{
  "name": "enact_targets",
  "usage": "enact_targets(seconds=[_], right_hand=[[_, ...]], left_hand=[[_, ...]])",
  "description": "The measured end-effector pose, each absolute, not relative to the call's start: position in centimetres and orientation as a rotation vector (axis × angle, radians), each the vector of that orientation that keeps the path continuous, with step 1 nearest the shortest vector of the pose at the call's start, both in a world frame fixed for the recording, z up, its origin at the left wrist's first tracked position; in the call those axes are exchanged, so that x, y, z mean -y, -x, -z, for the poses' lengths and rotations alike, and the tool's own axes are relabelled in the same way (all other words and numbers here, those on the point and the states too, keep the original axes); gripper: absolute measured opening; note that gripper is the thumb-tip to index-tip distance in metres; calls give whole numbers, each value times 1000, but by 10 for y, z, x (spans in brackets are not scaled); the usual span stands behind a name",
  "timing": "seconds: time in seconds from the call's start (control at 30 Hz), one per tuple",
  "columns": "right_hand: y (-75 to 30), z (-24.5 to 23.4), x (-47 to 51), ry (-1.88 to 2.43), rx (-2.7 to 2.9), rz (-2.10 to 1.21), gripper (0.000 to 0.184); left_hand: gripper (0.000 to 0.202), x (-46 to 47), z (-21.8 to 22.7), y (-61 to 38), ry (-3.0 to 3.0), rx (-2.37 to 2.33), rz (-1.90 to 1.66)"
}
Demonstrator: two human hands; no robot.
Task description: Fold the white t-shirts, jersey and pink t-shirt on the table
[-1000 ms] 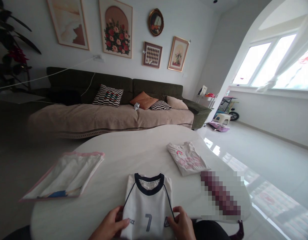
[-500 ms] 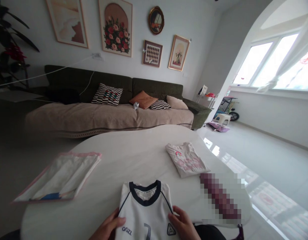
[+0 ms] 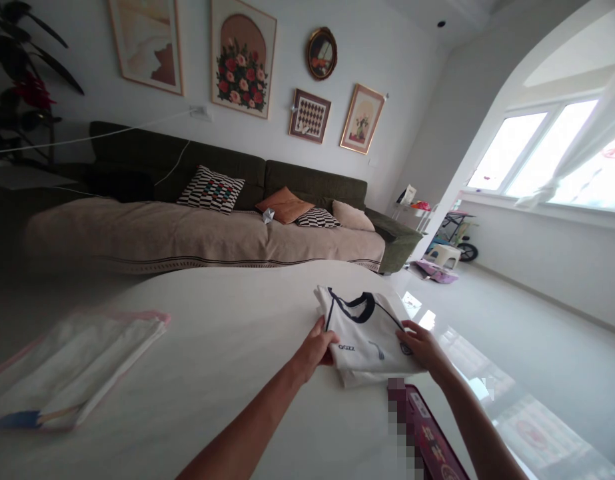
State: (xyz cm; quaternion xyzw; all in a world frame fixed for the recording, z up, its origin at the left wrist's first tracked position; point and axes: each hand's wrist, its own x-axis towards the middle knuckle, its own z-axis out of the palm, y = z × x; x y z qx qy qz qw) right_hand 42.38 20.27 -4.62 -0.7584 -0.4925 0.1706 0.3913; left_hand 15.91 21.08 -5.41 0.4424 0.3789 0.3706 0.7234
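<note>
A folded white jersey with a navy collar and dark lettering is held between my two hands. My left hand is closed on its left side, thumb on top. On the opposite side, my right hand grips the edge near the dark badge. Beneath the jersey lies a folded pale T-shirt, of which only a strip at the near edge and a bit at the left show. Whether the jersey rests fully on it cannot be made out.
The white table has a white garment with pink trim at its left. A dark red box, partly pixelated, lies near my right forearm. Beyond the table stands a green sofa with cushions.
Both hands have carried the jersey forward and to the right, from the table's near edge to over the pale T-shirt. The view has shifted, too.
</note>
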Motion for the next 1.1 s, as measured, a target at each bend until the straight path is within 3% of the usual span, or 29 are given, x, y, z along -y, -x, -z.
enact_targets(seconds=[0.27, 0.53, 0.77, 0.9, 1.1], right_hand=[[-466, 130, -233, 2229, 1339, -240, 33], [-420, 138, -228, 2267, 1484, 48, 54], [-353, 167, -213, 2273, 2029, 27, 55], [-341, 155, -209, 2345, 1992, 41, 52], [-245, 169, -142, 2033, 1957, 189, 47]], left_hand=[[65, -231, 141, -231, -1080, -1164, -722], [69, -213, 148, -207, -1265, -1094, -605], [49, -183, 133, -84, -1575, -1223, -719], [34, -174, 116, 21, -1716, -1621, -849], [34, -163, 110, 149, -1657, -2317, -864]])
